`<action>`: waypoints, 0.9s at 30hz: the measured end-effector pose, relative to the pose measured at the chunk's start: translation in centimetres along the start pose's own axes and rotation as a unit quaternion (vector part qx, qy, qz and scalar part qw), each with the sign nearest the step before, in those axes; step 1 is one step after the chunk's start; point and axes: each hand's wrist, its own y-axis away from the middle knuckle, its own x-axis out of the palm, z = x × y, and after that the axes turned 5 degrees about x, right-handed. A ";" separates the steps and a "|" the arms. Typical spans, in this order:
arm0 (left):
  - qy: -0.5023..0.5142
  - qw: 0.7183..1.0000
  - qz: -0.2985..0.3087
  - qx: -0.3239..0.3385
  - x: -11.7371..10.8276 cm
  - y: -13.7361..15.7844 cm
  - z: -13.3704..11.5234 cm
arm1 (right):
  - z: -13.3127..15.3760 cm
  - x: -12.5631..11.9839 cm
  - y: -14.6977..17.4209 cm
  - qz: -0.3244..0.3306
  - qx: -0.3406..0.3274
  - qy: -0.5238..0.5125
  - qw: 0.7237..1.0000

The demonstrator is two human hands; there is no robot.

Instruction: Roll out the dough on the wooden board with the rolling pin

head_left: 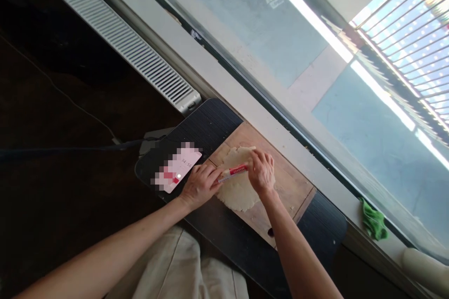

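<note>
A flattened sheet of pale dough (239, 195) with ragged edges lies on a wooden board (257, 135). Over it, a slim cylinder with a red-and-white label (232, 174) runs from hand to hand, like a small rolling pin. My left hand (200, 184) is closed on its left end, at the dough's near-left edge. Around the right end curl the fingers of my right hand (261, 170), above the dough's right part. Both ends of the cylinder are hidden under my fingers.
The board rests on a black table (220, 114) against a windowsill (268, 124). A lit phone (184, 163), partly pixelated, lies left of the board. A white radiator (133, 42) runs along the far left. On the sill at right sits a green cloth (373, 219).
</note>
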 end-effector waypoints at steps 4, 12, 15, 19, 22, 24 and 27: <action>-0.011 0.997 0.046 0.067 -2.0 -2.9 0.7 | -2.2 -2.0 8.5 0.036 -0.017 -0.004 0.999; 0.005 0.999 -0.017 0.030 1.0 -13.4 -4.4 | 1.2 1.0 16.1 -0.002 0.114 0.000 0.993; -0.028 0.999 -0.018 0.043 2.3 -13.9 -5.4 | 2.3 2.6 17.0 -0.040 0.141 0.027 0.989; -0.044 0.997 -0.023 0.058 1.7 -10.2 -3.3 | 4.2 4.5 17.8 -0.048 0.141 0.060 0.987; -0.059 0.996 -0.014 0.066 0.4 -6.7 -0.9 | 6.0 5.5 18.4 -0.038 0.153 0.064 0.985; -0.076 0.995 -0.009 0.068 0.0 -5.5 0.0 | 6.6 5.6 18.5 -0.038 0.154 0.059 0.986; -0.091 0.992 -0.005 0.083 0.2 -6.2 -0.3 | 6.0 5.3 18.0 -0.042 0.136 0.059 0.988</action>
